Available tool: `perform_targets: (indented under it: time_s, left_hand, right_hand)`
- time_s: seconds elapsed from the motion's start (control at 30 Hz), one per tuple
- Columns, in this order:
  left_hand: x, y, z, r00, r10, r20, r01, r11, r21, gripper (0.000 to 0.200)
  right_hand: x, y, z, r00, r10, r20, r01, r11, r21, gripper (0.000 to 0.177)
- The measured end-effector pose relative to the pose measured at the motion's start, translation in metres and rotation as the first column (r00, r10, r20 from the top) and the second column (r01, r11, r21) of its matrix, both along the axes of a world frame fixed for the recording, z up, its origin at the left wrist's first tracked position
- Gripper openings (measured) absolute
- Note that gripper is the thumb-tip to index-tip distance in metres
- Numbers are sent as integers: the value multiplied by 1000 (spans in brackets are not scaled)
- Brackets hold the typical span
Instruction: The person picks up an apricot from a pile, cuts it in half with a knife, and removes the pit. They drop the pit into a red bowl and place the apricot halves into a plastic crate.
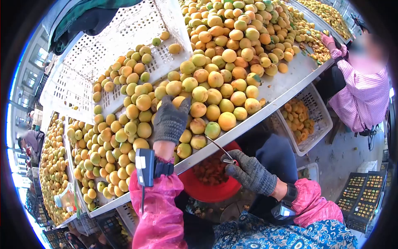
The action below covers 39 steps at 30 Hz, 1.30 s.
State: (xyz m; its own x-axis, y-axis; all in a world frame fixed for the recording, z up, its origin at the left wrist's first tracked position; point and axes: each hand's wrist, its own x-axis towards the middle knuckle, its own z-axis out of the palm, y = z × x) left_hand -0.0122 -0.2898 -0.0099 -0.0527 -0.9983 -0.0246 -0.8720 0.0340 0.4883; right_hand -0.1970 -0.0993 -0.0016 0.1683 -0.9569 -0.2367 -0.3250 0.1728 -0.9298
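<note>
My left hand [172,120], in a dark grey knitted glove, reaches into the apricots [213,96] spread over the metal table [286,85]. Its fingers curl around an orange apricot [178,102], which shows partly between them. In its grey glove, my right hand [251,172] is closed on a thin metal tool [218,147] with a red handle, whose tip points up toward the table's edge. Below the edge, between my hands, stands a red basin [211,193] with reddish pieces in it, partly hidden by my right hand.
A large white perforated crate [124,31] lies tipped on the table. At the right, a white crate [325,120] holds cut fruit, and a person in a pink checked top [358,97] sits beside the table. Black trays [360,195] of fruit rest on the floor.
</note>
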Motion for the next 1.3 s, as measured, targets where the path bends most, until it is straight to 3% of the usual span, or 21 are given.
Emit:
perform_targets:
  time_s: [0.07, 0.1, 0.13, 0.2, 0.33, 0.4, 0.43, 0.53, 0.63, 0.73, 0.83, 0.9, 0.97, 1.07, 1.1, 1.13, 1.17, 1.2, 1.23, 1.27, 1.3]
  left_hand:
    - [10, 10, -13, 914, -105, -391, 14, 974, -228, 41]
    - [14, 20, -6, 787, -74, -613, -22, 989, -147, 33]
    - [13, 45, 19, 596, 84, -798, -23, 996, 88, 30]
    - [23, 78, 33, 574, 177, -799, 43, 968, 246, 43]
    - [16, 136, 2, -36, 288, -957, 95, 954, 283, 53]
    - [3, 168, 10, -145, 307, -941, 45, 952, 303, 58]
    - [-2, 179, 11, -151, 305, -940, 43, 952, 302, 58]
    - [-5, 204, 15, -260, 350, -900, 77, 936, 342, 63]
    - [-4, 220, 22, -544, 426, -723, 164, 899, 406, 64]
    - [-4, 236, 27, -454, 366, -812, 119, 929, 352, 64]
    - [-8, 245, 30, -514, 302, -803, 95, 950, 297, 62]
    - [-11, 248, 32, -524, 275, -806, 54, 955, 291, 61]
    - [-13, 251, 29, -278, 148, -949, -40, 985, 165, 56]
    - [-7, 248, 38, -190, 194, -963, 7, 981, 196, 59]
    - [-3, 247, 36, -190, 198, -962, 6, 980, 200, 59]
    - [3, 246, 34, -66, 183, -981, 40, 983, 180, 60]
    - [8, 245, 32, 60, 161, -985, 75, 983, 165, 61]
    - [14, 243, 32, 61, 167, -984, 75, 982, 171, 61]
    - [21, 241, 32, 198, 130, -972, 119, 981, 156, 53]
    - [25, 238, 32, 328, 85, -941, 165, 976, 146, 47]
    - [27, 236, 36, 328, 153, -932, 180, 959, 220, 48]
  right_hand:
    - [1, 1, 6, 999, -33, 1, 33, 999, -13, 30]
    - [3, 3, 8, 998, -62, 1, 62, 998, -21, 27]
    - [4, 4, 9, 998, -60, 2, 60, 998, -22, 27]
    - [10, 8, 9, 992, -91, 91, 104, 983, -151, 24]
    - [31, 16, 21, 987, -56, 149, 85, 977, -195, 23]
    - [39, 22, 17, 997, -2, 80, 29, 943, -330, 31]
    - [41, 24, 18, 1000, 23, 15, -17, 940, -341, 42]
    - [47, 32, 11, 1000, 26, 15, -19, 931, -364, 48]
    - [44, 42, 26, 994, 77, 81, -54, 964, -260, 47]
    - [45, 49, 24, 989, 112, 95, -71, 930, -362, 48]
    - [44, 57, 32, 984, 156, 87, -124, 948, -294, 49]
    - [46, 60, 20, 982, 164, 95, -123, 933, -339, 50]
    - [44, 63, 14, 980, 170, 105, -119, 917, -380, 51]
    - [33, 62, 26, 976, 189, 106, -159, 957, -243, 47]
    - [26, 60, 33, 964, 263, -36, -265, 946, -186, 44]
    - [20, 57, 39, 924, 341, -171, -363, 925, -114, 41]
    - [16, 55, 42, 923, 346, -169, -366, 924, -110, 41]
    - [11, 54, 44, 869, 396, -295, -459, 869, -187, 36]
    - [8, 53, 44, 802, 423, -422, -551, 797, -248, 33]
    - [5, 52, 43, 803, 424, -419, -549, 799, -243, 33]
    - [3, 53, 42, 775, 419, -474, -576, 776, -256, 31]
